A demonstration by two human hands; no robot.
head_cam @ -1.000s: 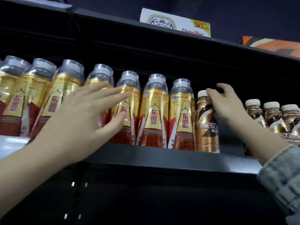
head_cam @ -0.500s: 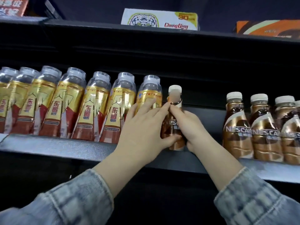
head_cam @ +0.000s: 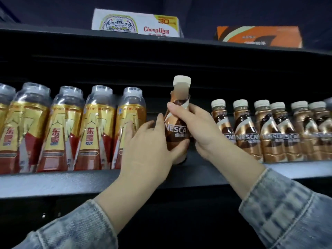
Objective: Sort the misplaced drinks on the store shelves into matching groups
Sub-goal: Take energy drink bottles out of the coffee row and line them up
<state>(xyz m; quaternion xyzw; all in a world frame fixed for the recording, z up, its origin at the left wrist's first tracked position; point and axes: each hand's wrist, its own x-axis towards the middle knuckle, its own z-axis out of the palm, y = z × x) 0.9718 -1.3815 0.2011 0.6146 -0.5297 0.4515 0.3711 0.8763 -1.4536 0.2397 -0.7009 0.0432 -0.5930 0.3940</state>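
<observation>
between left hand (head_cam: 147,146) and right hand (head_cam: 199,128), coffee bottle (head_cam: 177,131)

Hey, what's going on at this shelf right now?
A person is sorting drinks on a store shelf. Both hands hold one Nescafe bottle: the right hand grips its upper part and the left hand cups its lower part. The bottle is upright in the gap between the gold-and-red bottles on the left and the Nescafe row on the right.
</observation>
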